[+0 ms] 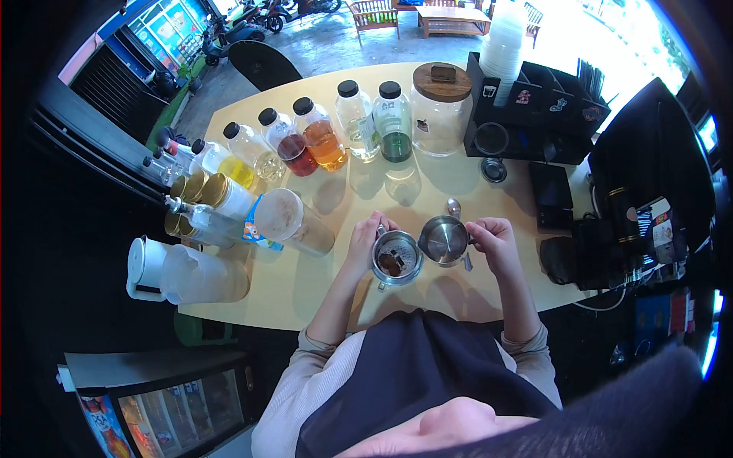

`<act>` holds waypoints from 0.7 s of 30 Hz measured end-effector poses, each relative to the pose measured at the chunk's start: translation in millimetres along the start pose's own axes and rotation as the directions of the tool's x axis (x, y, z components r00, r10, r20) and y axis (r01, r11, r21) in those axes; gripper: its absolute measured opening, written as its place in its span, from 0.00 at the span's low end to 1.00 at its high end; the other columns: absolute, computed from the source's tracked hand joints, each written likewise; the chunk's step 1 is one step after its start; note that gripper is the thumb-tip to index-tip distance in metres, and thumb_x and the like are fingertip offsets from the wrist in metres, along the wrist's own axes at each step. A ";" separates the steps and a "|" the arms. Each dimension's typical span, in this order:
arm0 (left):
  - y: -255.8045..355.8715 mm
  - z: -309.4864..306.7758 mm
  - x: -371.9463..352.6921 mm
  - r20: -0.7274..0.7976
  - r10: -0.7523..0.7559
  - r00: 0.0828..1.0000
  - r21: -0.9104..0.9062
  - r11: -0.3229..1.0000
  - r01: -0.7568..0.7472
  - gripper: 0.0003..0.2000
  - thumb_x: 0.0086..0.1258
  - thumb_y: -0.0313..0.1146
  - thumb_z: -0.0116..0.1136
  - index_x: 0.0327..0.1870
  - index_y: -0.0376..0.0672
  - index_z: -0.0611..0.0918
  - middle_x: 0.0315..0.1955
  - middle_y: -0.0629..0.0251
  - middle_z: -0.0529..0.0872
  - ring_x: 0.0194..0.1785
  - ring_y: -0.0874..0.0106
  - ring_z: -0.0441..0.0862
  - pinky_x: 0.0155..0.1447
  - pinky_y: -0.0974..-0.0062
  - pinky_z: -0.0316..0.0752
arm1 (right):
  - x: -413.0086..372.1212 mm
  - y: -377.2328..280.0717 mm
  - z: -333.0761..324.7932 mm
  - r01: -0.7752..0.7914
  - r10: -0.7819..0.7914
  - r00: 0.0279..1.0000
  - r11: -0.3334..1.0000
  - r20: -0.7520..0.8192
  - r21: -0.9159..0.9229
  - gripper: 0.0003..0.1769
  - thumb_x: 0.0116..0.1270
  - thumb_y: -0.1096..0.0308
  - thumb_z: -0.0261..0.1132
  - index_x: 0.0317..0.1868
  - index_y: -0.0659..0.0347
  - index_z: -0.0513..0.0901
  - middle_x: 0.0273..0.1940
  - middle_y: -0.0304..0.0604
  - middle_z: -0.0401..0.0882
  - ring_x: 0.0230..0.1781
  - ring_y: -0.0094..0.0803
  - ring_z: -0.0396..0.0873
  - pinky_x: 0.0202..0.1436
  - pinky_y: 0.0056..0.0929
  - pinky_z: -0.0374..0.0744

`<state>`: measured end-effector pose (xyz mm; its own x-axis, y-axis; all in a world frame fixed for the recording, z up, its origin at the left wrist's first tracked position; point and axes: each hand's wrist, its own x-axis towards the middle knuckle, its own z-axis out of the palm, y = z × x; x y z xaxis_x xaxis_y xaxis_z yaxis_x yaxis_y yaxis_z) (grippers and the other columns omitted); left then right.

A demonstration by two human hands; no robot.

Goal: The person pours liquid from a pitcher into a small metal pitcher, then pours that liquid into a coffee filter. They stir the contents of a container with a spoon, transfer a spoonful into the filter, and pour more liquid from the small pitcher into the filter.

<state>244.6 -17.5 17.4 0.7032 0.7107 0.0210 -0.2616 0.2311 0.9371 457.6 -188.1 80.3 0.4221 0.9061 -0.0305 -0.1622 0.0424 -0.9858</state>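
Note:
My left hand (372,238) is closed on the handle of a round metal cup (410,276), which has a brown clump and a speckled pale layer inside. Close beside it on the right, a small metal pitcher (443,238) tilts so that its shiny interior faces me. The fingers of my right hand (492,240) pinch this pitcher's handle. Behind the pitcher lies a metal spoon (454,207), its middle hidden and its handle end showing below. To the left of my left hand, a clear container of brown powder (294,221) leans in the view.
Bottles with black caps, among them an orange one (327,145), line the table's (267,305) far side. A wood-lidded jar (440,114) and a black organizer (534,114) stand at the back right. White pitchers (200,273) occupy the left edge; a black tray (550,195) lies right.

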 end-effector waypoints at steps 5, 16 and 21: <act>1.1 -0.9 0.6 0.007 0.010 1.000 0.066 0.998 -0.010 0.25 0.83 0.47 0.39 0.28 0.37 0.76 0.31 0.55 0.86 0.34 0.73 0.82 0.42 0.75 0.78 | -1.3 -10.5 5.2 0.004 -0.004 1.000 1.000 0.002 -0.027 0.24 0.69 0.66 0.68 0.15 0.55 0.71 0.17 0.25 0.65 0.18 0.11 0.57 0.22 0.17 0.53; 2.0 -0.6 0.5 -0.002 0.019 1.000 0.113 0.993 -0.018 0.25 0.84 0.45 0.38 0.27 0.37 0.76 0.30 0.56 0.86 0.34 0.74 0.82 0.42 0.76 0.77 | 1.4 -15.3 6.1 0.029 -0.028 0.999 0.998 0.026 -0.062 0.23 0.69 0.67 0.69 0.15 0.55 0.70 0.17 0.24 0.65 0.18 0.11 0.55 0.22 0.19 0.51; 0.0 -0.8 1.0 0.002 0.013 1.000 0.063 0.998 -0.013 0.25 0.84 0.45 0.38 0.27 0.37 0.76 0.30 0.56 0.86 0.34 0.74 0.82 0.42 0.76 0.77 | 0.4 -23.0 12.5 0.056 -0.056 0.998 0.997 0.014 -0.050 0.23 0.68 0.67 0.69 0.15 0.56 0.72 0.17 0.25 0.67 0.18 0.11 0.56 0.23 0.19 0.52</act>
<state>244.7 -16.3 17.1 0.7008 0.7125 0.0339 -0.2290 0.1796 0.9567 450.4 -183.5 104.9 0.4181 0.9080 0.0266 -0.0932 0.0721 -0.9930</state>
